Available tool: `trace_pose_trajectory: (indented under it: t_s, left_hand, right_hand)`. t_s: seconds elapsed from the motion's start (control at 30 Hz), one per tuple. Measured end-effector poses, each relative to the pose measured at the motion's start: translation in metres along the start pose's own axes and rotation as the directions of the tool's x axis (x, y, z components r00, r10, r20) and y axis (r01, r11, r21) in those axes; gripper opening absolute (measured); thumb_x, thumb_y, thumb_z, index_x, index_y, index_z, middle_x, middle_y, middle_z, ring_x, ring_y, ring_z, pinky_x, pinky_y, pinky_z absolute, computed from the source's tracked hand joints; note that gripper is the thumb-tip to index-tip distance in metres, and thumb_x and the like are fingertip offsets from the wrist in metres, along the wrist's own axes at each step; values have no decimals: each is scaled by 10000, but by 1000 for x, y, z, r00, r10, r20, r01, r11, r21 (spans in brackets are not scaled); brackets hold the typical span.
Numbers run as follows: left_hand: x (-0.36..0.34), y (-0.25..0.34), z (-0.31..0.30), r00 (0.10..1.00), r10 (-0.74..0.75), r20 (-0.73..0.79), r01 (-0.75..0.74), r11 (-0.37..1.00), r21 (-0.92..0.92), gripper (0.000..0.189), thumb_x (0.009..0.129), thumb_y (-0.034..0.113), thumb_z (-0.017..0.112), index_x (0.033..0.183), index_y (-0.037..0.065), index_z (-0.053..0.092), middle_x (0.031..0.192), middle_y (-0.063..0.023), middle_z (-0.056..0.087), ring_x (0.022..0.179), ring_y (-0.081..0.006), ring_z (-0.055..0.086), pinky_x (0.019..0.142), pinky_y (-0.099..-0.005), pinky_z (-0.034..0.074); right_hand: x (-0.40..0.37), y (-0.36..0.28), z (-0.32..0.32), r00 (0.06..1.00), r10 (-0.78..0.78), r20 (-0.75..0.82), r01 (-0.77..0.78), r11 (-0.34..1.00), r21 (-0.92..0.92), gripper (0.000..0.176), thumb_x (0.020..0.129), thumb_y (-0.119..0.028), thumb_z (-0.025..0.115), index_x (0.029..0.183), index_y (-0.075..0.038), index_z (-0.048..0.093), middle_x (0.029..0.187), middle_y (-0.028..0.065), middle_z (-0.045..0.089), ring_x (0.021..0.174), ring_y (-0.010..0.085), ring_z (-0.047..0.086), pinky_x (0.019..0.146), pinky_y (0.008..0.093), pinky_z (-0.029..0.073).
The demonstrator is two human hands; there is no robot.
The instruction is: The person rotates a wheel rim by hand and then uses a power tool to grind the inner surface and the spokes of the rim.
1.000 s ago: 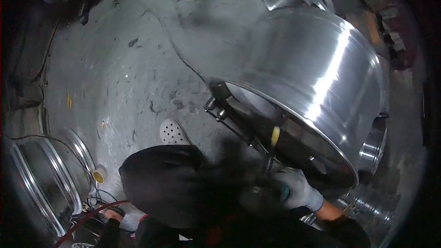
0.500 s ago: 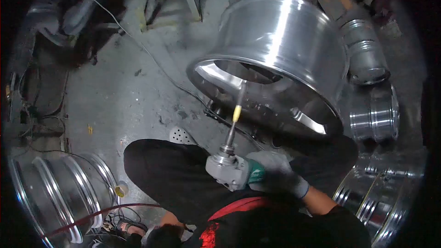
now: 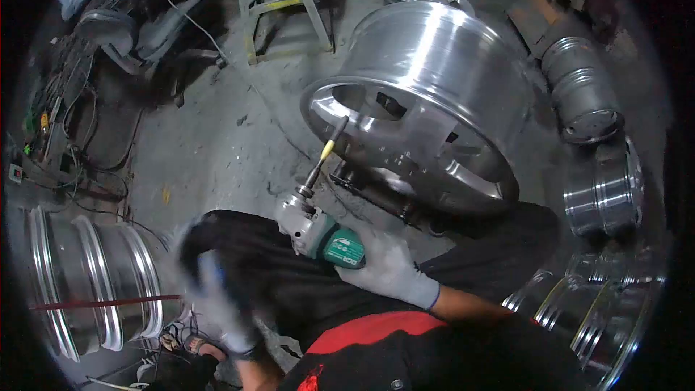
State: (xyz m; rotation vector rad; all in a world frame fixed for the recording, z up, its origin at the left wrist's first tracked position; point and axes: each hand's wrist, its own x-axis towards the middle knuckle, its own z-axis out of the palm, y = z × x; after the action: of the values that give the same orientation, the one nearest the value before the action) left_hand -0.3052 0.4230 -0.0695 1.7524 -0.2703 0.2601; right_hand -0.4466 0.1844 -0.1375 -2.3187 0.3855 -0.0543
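Gloved in grey, my right hand point(image 3: 384, 264) wraps round the green body of an angle grinder point(image 3: 342, 246) above my lap. A long shaft with a yellow band point(image 3: 328, 150) extends from the grinder's metal head, its tip overlapping the near rim of a large silver car wheel point(image 3: 441, 47). The wheel lies tilted in front of my knees, its open side facing me and its spokes showing inside. My left hand point(image 3: 223, 304), also gloved, is beside my left thigh, its fingers smeared by motion.
More silver wheels stand at the left point(image 3: 94, 275), at the right point(image 3: 604, 192) and at the lower right point(image 3: 594, 311). A metal stand point(image 3: 282, 3) is at the back. A red cord point(image 3: 108, 303) crosses the left wheels. Near them shows a sandalled foot point(image 3: 206, 347).
The grinder has shifted left in my right hand, its shaft swinging from inside the wheel toward the left part of its rim. My left hand has come up from the bottom edge.
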Motion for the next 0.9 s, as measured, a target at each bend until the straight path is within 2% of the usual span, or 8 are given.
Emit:
trace_pose_trajectory:
  t_s: [0.13, 0.2, 0.23, 0.3, 0.53, 0.57, 0.63, 0.9]
  left_hand:
    - [-3, -8, 87, 995, -63, 78, 65, 998, -25, 685, 1046, 209, 633, 1663, 36, 388, 1405, -148, 651, 1226, -232, 682, 1024, -363, 550]
    - [5, -16, 91, 789, -406, 461, 559, 787, -263, 790, 1011, 237, 692, 1695, 67, 337, 1303, -93, 632, 1076, -167, 670, 926, -319, 552]
    - [5, -33, 94, 795, -325, 512, 505, 822, -263, 766, 990, 182, 696, 1665, 19, 371, 1396, -116, 619, 1273, -210, 593, 1100, -333, 477]
    - [8, -41, 100, 720, -372, 586, 646, 667, -370, 731, 983, 227, 710, 1624, 23, 425, 1350, -103, 632, 1209, -190, 619, 1050, -317, 501]
    - [54, -58, 96, 706, -403, 582, 685, 596, -419, 566, 997, 306, 676, 1465, -1, 591, 1317, -103, 662, 1177, -183, 655, 1031, -339, 538]
    - [60, -67, 99, 762, -386, 520, 624, 654, -428, 555, 998, 406, 722, 1384, 16, 635, 1104, -106, 716, 991, -236, 719, 867, -379, 604]
    - [73, -76, 94, 624, -478, 618, 777, 462, -428, 552, 1022, 445, 684, 1377, 23, 649, 1099, -118, 725, 979, -249, 729, 862, -389, 608]
    - [109, -68, 95, 600, -409, 687, 768, 534, -353, 603, 1064, 496, 603, 1435, 20, 602, 1192, -149, 712, 1007, -273, 739, 891, -432, 627]
  right_hand:
    - [3, -9, 5, 997, 21, -75, -17, 999, 47, 869, 821, -369, 894, 1561, -137, 504, 1270, 247, 700, 1127, 461, 715, 967, 581, 579]
    - [9, -24, -4, 997, 72, -35, -71, 997, 37, 893, 829, -370, 891, 1588, -140, 481, 1270, 256, 698, 1139, 470, 707, 985, 581, 573]
    - [12, -30, -6, 992, 123, 11, -123, 992, 35, 918, 837, -371, 888, 1615, -143, 457, 1270, 264, 697, 1152, 480, 700, 1003, 582, 568]
    - [18, -32, -1, 992, 122, 19, -123, 991, 50, 936, 848, -368, 879, 1636, -137, 429, 1280, 272, 693, 1163, 483, 693, 1016, 585, 561]
    - [53, -40, 4, 990, -80, 117, 38, 944, 329, 1041, 915, -333, 807, 1736, -114, 204, 1441, 394, 545, 1350, 552, 584, 1135, 609, 497]
    - [58, -41, 5, 990, -75, 122, 31, 943, 330, 1041, 915, -333, 807, 1736, -114, 204, 1441, 394, 545, 1350, 552, 584, 1135, 609, 497]
    - [68, -47, 5, 983, -173, 61, 147, 941, 306, 1037, 931, -274, 799, 1737, -74, 177, 1566, 401, 439, 1461, 560, 487, 1182, 588, 463]
    - [81, -49, 31, 979, -205, -19, 188, 850, 493, 1032, 943, -261, 822, 1724, -27, 189, 1635, 350, 413, 1469, 545, 477, 1219, 567, 424]
